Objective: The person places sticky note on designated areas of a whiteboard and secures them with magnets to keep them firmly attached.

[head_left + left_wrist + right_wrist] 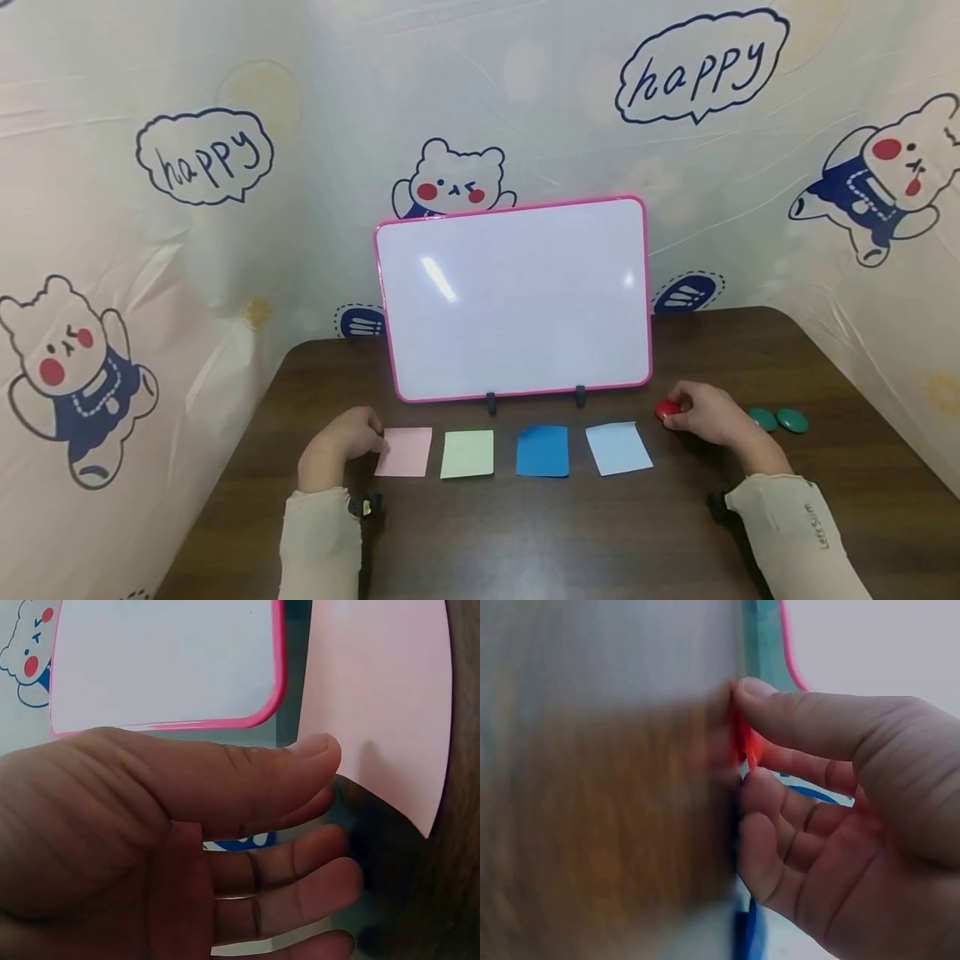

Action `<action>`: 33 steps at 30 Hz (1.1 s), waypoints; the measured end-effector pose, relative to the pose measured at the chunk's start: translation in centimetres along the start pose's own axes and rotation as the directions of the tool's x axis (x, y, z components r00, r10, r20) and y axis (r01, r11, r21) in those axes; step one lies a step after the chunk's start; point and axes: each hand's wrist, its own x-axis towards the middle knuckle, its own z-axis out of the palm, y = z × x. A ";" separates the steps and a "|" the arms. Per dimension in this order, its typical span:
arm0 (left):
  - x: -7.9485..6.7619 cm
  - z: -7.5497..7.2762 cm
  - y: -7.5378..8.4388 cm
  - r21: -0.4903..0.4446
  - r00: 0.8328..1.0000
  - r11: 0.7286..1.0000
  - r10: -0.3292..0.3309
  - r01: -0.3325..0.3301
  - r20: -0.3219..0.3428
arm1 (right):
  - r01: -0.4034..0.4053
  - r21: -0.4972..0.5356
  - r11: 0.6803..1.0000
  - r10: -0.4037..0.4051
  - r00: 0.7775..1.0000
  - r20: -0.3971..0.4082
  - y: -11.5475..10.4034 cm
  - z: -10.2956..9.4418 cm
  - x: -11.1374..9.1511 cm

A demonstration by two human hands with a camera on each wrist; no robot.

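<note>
A pink sticky note (pixel 405 452) lies at the left end of a row. My left hand (pixel 348 437) has thumb and forefinger at its left edge, pinching the paper. In the left wrist view the thumb (pixel 311 754) overlaps the pink note (pixel 382 690); the corner behind it is hidden, and the other fingers curve loosely. My right hand (pixel 708 412) pinches a red round magnet (pixel 666 409) low over the table, right of the whiteboard. Seen from the right wrist, the magnet (pixel 748 742) shows edge-on between thumb and fingers of the right hand (pixel 840 795).
A pink-framed whiteboard (pixel 517 304) stands upright on black feet at the back. Green (pixel 468 454), dark blue (pixel 542 452) and light blue (pixel 619 448) sticky notes lie before it. Two green round magnets (pixel 792 421) lie right of my right hand. A printed curtain hangs behind the table.
</note>
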 end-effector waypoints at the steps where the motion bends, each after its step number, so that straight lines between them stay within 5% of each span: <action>1: 0.1 0.1 0.0 -0.001 1.000 1.000 -0.004 0.004 0.001 | 0.002 0.007 1.000 -0.002 1.000 -0.005 0.1 0.1 0.0; 12: 0.6 0.8 0.5 -0.013 0.999 0.999 -0.031 0.031 -0.005 | 0.058 0.025 0.998 -0.057 0.996 -0.063 1.0 0.7 -0.7; 33: 1.1 1.6 0.3 -0.004 0.999 0.999 0.034 -0.034 -0.014 | 0.118 0.024 0.993 -0.115 0.986 -0.120 2.0 1.0 -1.0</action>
